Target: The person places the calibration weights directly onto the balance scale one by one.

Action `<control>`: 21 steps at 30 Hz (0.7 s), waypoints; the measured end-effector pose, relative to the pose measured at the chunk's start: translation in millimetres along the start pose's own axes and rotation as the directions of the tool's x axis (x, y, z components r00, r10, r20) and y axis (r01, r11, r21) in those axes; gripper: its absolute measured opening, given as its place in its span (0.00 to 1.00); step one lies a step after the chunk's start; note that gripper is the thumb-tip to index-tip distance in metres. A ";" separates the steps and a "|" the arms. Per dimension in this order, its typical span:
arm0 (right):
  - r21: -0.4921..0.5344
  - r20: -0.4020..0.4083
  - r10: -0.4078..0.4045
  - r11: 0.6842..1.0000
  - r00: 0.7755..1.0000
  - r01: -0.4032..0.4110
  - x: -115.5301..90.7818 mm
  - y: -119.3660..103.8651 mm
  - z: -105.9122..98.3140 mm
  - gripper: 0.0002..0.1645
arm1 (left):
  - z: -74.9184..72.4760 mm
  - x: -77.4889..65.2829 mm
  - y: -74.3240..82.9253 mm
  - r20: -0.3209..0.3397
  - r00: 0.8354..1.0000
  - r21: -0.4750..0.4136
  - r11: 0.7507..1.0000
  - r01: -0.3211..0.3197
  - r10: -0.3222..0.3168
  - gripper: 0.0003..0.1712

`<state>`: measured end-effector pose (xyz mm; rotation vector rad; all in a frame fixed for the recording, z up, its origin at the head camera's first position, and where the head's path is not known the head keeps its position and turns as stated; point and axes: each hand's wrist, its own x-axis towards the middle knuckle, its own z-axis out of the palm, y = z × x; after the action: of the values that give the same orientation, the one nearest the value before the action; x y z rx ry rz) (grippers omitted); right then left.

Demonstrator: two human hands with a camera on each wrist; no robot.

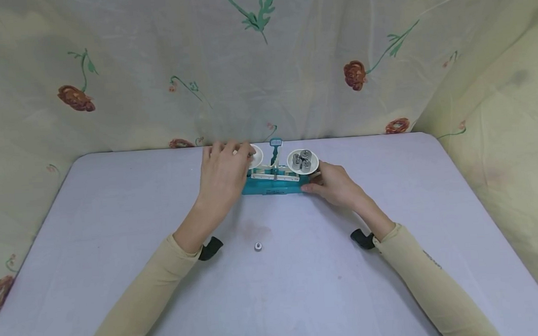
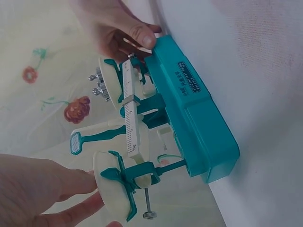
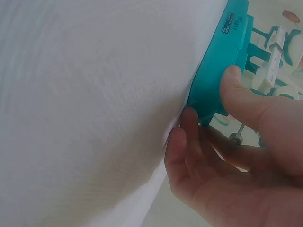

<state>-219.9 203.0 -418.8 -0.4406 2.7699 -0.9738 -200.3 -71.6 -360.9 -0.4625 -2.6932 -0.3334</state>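
Observation:
A teal balance scale with two white pans stands near the table's far edge. Over its left pan is my left hand. In the left wrist view those fingers reach to the pan's rim, their tips hidden behind it, so what they hold cannot be seen. My right hand grips the right end of the base, thumb on its front and fingers round the end. Several metal weights stand in the right pan.
One small metal weight stands alone on the white-covered table, nearer to me than the scale. A flowered curtain hangs right behind the far edge. Black wrist mounts stick out from both sleeves.

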 end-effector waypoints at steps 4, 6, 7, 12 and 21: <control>-0.006 -0.001 0.001 1.000 1.000 -0.001 0.3 0.0 0.0 0.34 | -2.4 -3.3 -0.1 -0.010 1.000 0.001 1.000 -0.008 0.008 0.12; -0.010 -0.002 0.001 1.000 1.000 -0.001 0.1 -0.1 0.0 0.34 | -4.4 -5.3 0.6 -0.017 1.000 0.006 1.000 -0.017 0.017 0.12; -0.012 -0.002 0.001 1.000 1.000 -0.001 -0.1 -0.1 0.0 0.34 | -5.7 -6.6 1.4 -0.018 1.000 0.010 1.000 -0.022 0.022 0.12; -0.010 -0.002 -0.002 1.000 1.000 0.002 -0.6 -0.4 0.3 0.34 | -12.7 -15.8 6.4 -0.020 0.998 0.024 0.998 -0.062 0.062 0.09; -0.003 -0.003 -0.007 1.000 1.000 0.007 -0.9 -1.2 -0.1 0.35 | -16.1 -34.6 15.6 -0.005 0.991 0.019 0.991 -0.135 0.135 0.10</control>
<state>-218.8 202.5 -417.9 -0.4497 2.7749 -0.9724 -159.2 -71.3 -358.1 -0.6331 -2.6402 -0.2710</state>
